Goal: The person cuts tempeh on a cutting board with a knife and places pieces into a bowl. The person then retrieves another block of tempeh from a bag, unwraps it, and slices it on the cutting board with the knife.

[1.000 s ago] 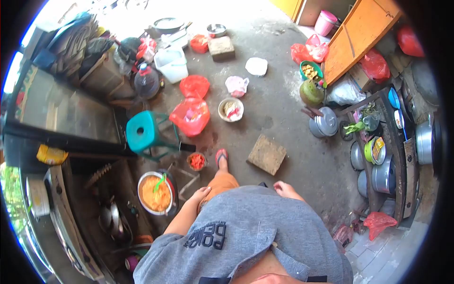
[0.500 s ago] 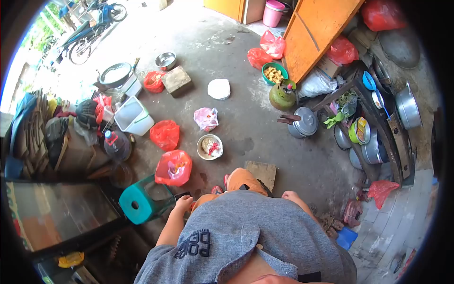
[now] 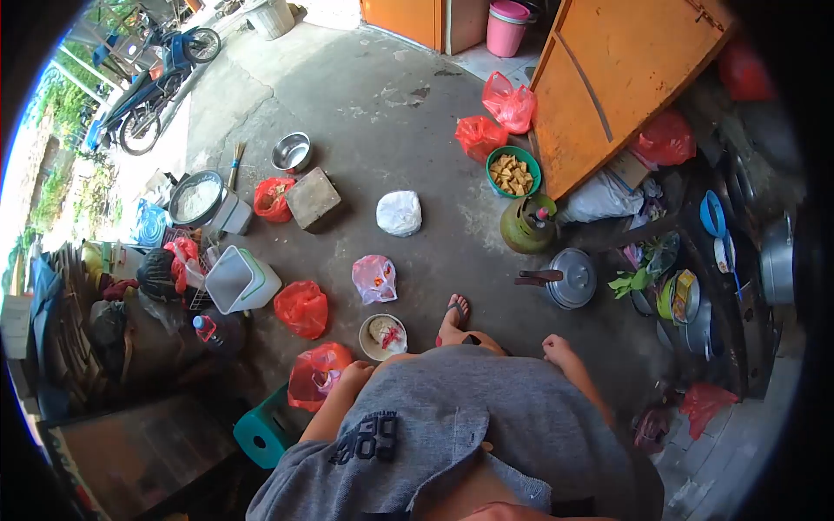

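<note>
My left hand (image 3: 355, 374) hangs low beside my hip, just right of an open red plastic bag (image 3: 318, 365). Its back faces up and its fingers are hidden from me. On the other side of my body, my right hand (image 3: 557, 349) is held over the floor with its fingers curled in, and nothing shows in it. Before my legs stands a bowl (image 3: 366, 350) with pale contents and a bit of red. Beyond it lie a pink-and-white plastic bag (image 3: 372, 276) and a white bundle (image 3: 399, 214).
At left are a teal stool (image 3: 254, 441), a white bin (image 3: 228, 291) and a red bag (image 3: 301, 311). A stone block (image 3: 314, 201) lies farther off. To the right stand a lidded pot (image 3: 573, 280), a green gas cylinder (image 3: 526, 227) and a green basin (image 3: 522, 154) of food pieces.
My body and view have moved forward, and one sandaled foot now shows ahead. Floor objects sit lower in view. The dark flat thing beside my left hand no longer shows.
</note>
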`<state>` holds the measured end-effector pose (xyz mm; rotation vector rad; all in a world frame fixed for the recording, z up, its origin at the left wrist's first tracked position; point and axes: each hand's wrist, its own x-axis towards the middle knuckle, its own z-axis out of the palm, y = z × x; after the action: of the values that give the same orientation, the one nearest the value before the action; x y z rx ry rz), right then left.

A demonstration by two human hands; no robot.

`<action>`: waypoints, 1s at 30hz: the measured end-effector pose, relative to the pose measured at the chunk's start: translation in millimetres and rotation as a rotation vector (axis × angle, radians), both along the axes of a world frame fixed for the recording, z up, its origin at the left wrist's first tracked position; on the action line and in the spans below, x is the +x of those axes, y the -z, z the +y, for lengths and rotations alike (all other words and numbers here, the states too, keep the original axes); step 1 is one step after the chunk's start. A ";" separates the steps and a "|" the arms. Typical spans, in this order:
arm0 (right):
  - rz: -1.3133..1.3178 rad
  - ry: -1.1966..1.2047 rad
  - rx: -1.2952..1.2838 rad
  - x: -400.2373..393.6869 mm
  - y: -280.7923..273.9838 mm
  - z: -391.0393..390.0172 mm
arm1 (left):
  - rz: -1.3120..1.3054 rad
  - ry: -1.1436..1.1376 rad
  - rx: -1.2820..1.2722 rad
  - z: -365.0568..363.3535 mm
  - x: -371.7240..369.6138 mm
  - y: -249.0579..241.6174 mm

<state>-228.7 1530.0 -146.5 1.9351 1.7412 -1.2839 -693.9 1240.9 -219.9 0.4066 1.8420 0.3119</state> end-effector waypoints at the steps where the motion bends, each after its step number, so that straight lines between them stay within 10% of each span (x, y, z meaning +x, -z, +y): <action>1: 0.034 -0.025 0.017 -10.4 -9.6 30.8 | -0.005 0.027 -0.056 21.7 -8.0 1.4; 4: 0.154 -0.050 0.091 -25.8 -34.3 108.4 | 0.058 0.383 0.003 113.4 -11.9 -19.6; 6: 0.247 -0.041 0.166 -39.8 -47.3 153.2 | 0.079 0.466 0.217 166.7 -13.6 38.0; 12: 0.513 0.026 0.110 -113.4 -90.4 222.5 | 0.148 0.493 0.265 363.6 -19.6 -22.6; 20: 0.514 0.068 0.023 -151.3 -10.0 308.7 | -0.016 0.901 0.160 621.2 -35.9 -4.1; 21: 0.408 0.166 -0.034 -159.3 -2.5 318.3 | 0.188 1.293 0.270 666.2 -40.7 -3.1; 24: 0.204 0.215 -0.105 -176.3 11.7 335.4 | -0.097 0.900 0.696 734.6 -66.7 77.1; 27: 0.181 0.099 -0.028 -204.2 20.2 358.0 | 0.046 0.911 0.141 860.6 -78.7 39.4; 30: 0.197 0.042 0.123 -249.3 32.5 395.3 | 0.058 0.871 0.108 940.7 -94.2 80.2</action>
<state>-478.0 1925.2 -179.0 1.9783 1.9238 -1.4583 -788.2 2181.6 -300.1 1.2389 1.5364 -0.2047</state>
